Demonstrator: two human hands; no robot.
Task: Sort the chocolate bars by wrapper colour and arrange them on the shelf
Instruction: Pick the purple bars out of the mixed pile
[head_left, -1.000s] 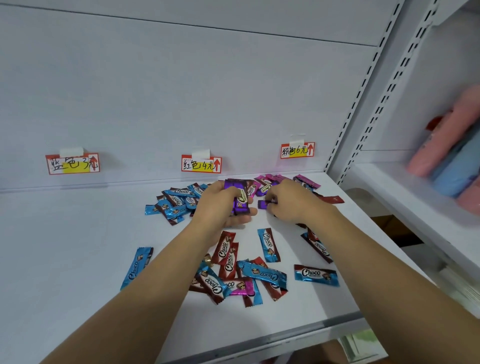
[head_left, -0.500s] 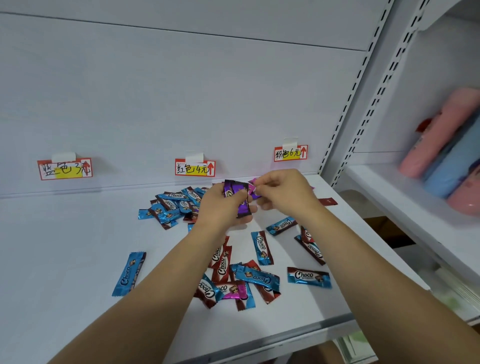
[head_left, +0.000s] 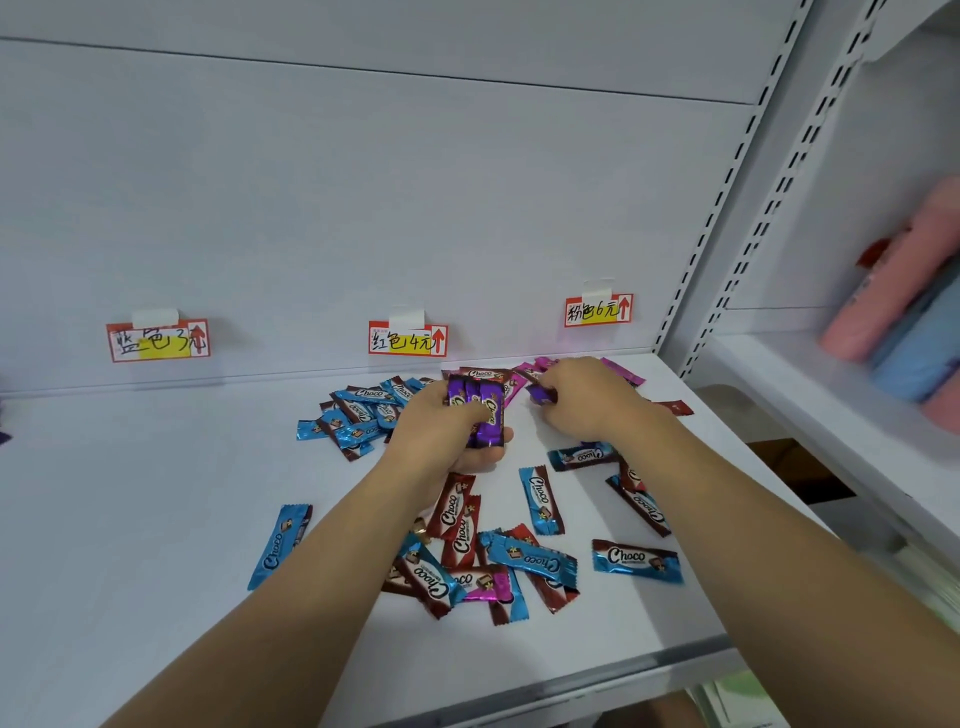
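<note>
Several purple bars (head_left: 480, 413) stacked in my left hand (head_left: 451, 436), fingers clamped round them, mid-shelf (head_left: 130, 519). Right hand (head_left: 582, 400) pinches another purple bar (head_left: 540, 393) far right by the pink pile (head_left: 530, 370). Risk: slick wrappers, stack fans out and drops into the unsorted mix.

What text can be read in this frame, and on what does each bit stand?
"蓝色3元": left price tag.
"红色4元": middle price tag.
"粉色6元": right price tag.
"Choco": blue bar and other wrappers.
Smaller print on the wrappers: too small to read.
</note>
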